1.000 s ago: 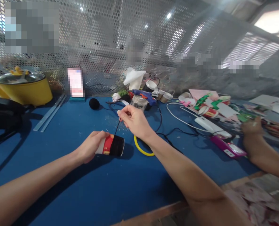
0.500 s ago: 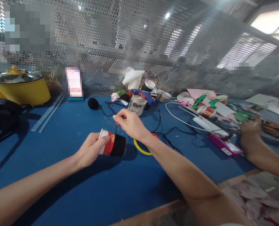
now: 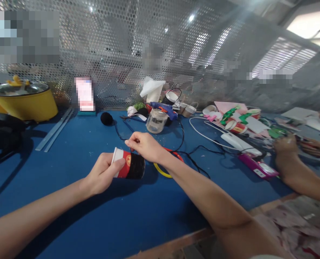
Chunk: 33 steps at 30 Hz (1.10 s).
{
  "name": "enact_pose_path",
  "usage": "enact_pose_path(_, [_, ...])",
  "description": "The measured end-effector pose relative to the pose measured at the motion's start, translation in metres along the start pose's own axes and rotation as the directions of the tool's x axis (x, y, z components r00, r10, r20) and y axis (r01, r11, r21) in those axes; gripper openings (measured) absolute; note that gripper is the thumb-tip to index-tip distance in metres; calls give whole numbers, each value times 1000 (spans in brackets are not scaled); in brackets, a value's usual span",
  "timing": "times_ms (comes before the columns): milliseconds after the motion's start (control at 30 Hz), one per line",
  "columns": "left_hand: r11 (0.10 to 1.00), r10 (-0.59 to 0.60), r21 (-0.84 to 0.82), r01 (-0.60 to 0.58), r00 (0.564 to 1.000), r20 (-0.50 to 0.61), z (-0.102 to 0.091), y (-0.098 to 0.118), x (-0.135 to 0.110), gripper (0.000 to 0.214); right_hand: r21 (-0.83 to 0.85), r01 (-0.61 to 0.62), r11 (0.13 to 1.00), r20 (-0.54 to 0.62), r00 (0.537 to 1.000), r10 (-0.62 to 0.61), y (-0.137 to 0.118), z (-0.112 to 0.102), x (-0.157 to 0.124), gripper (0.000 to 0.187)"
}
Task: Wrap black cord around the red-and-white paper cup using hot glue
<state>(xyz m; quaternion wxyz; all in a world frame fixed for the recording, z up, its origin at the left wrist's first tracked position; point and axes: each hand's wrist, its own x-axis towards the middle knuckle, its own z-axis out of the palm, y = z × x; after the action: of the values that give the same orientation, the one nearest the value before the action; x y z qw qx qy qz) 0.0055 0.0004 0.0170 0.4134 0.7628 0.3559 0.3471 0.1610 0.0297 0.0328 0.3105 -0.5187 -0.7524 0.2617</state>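
The desk (image 3: 108,216) has a blue top; its near edge runs along the bottom of the view. Over the near half, the left hand (image 3: 103,174) grips a paper cup (image 3: 129,166) around its white and red part, thumb on top. The cup lies on its side, its rimmed end toward the left palm and its other end wrapped in black. The right hand (image 3: 145,146) is closed in a pinch on black yarn (image 3: 117,132), just above the wrapped part.

A yellow ring (image 3: 162,172) lies partly hidden behind the right forearm. To the right are a purple power strip (image 3: 258,167) and, near it, another person's hand (image 3: 285,144).

Further back, two clear strips (image 3: 50,133) lie side by side at left. The yarn runs from a black ball (image 3: 106,118) to the right hand. A clear jar (image 3: 156,121) stands to the ball's right, with a blue glue gun (image 3: 166,109) behind it. Beyond are a yellow pot (image 3: 27,104), lidded, and an upright phone (image 3: 85,95), its screen obscured. A perforated metal screen (image 3: 108,43) backs the desk.
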Motion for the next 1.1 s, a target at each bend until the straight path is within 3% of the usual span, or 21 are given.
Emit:
enact_pose_path(233, [992,89,94,-86,995,-35,-1,1,0,35,1,-2,1000,91,996,2,-2,-2,0,19])
enact_pose_path(467, [994,106,40,-105,994,-12,-1,1,-2,35,-19,54,998,191,980,-49,5,-3,1,22])
enact_pose_path(567, [992,-48,-114,45,999,-23,1,4,-2,32,-14,58,998,205,977,-54,9,-2,2,25])
enact_pose_path(667, [896,-292,-360,259,956,-40,2,9,2,24,-52,27,998,116,993,-21,12,-4,5,30])
enact_pose_path(767, [825,-378,-493,277,919,-115,0,11,10,20,25,-26,999,25,999,26,9,-13,3,32])
enact_pose_path(900, [765,-435,-580,280,889,-144,-2,9,18,15,151,37,988,-36,999,-32,-5,-26,-8,26])
enact_pose_path(1100, [755,-464,-581,304,874,-145,0,6,18,16,9,188,982,3,982,-188,-12,-23,-24,7])
